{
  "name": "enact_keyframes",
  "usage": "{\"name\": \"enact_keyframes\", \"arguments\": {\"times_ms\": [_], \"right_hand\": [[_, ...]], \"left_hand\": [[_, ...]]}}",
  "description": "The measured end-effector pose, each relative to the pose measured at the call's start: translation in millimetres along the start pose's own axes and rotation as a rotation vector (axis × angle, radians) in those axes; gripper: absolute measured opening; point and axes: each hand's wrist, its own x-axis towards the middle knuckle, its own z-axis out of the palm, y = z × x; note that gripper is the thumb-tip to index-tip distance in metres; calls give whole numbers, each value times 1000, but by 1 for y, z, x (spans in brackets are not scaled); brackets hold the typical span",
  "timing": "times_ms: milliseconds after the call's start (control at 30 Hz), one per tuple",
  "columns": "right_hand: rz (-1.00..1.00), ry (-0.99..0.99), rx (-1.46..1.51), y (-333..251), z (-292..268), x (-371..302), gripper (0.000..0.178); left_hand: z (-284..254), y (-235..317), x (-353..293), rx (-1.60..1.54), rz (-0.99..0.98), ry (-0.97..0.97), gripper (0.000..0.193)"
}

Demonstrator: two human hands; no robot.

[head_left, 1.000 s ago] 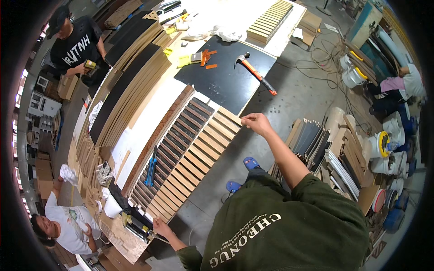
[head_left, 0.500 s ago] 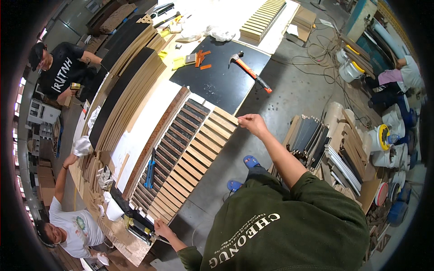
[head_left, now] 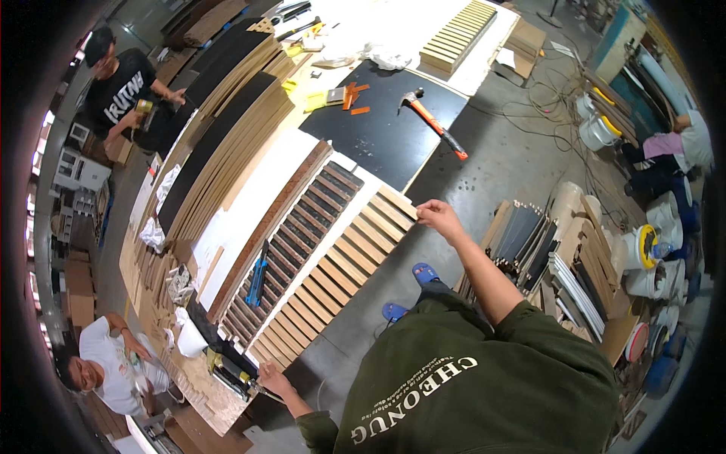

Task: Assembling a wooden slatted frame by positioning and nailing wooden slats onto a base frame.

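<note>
A panel of light wooden slats (head_left: 329, 276), set in a row with dark gaps between them, lies slanted along the near edge of the table. My right hand (head_left: 441, 219) pinches its far right corner. At the near left end, my left hand (head_left: 274, 377) grips the other corner with closed fingers. Beside the panel, across a pale strip, lies a darker slatted panel (head_left: 308, 216) with brown slats over black. A blue-handled tool (head_left: 257, 278) rests on that darker panel. Past it runs a long brown strip (head_left: 268, 227).
An orange-handled hammer (head_left: 432, 125) lies on a black board (head_left: 378, 113). Stacked curved boards (head_left: 227, 163) stand farther left. By my left hand sits a yellow-green power tool (head_left: 227, 372). Two co-workers stand across the table. Wood pieces (head_left: 582, 265) and buckets (head_left: 643, 246) crowd the right.
The light slatted panel has shifted slightly toward me, widening the pale strip beside the darker panel. The co-worker in white has lowered an arm and let go of the white cloth.
</note>
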Motion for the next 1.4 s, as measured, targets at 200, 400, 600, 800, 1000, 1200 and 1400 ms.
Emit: {"name": "enact_keyframes", "arguments": {"times_ms": [200, 400, 600, 800, 1000, 1200, 1400], "right_hand": [[32, -107, 72, 0, 0, -1, 27], [76, -81, 18, -31, -1, -14, 22], [-200, -263, -62, -56, 16, 4, 30], [-353, -283, -99, -42, 31, 41, 37], [-357, -221, -129, -45, 41, 51, 41], [-418, -201, -418, -75, 52, 47, 36], [-521, -218, -530, -80, 43, 50, 32]], "left_hand": [[-8, -8, -17, 11, 20, 29, 32], [-47, 48, -11, -334, -460, -11, 28], [-65, 67, 11, -649, -411, -69, 36], [-69, 57, 21, -896, -411, -233, 41], [-68, 68, 19, -932, -350, -227, 49], [-58, 66, 22, -876, -253, -213, 55], [-53, 79, 18, -724, -183, -214, 48]]}}
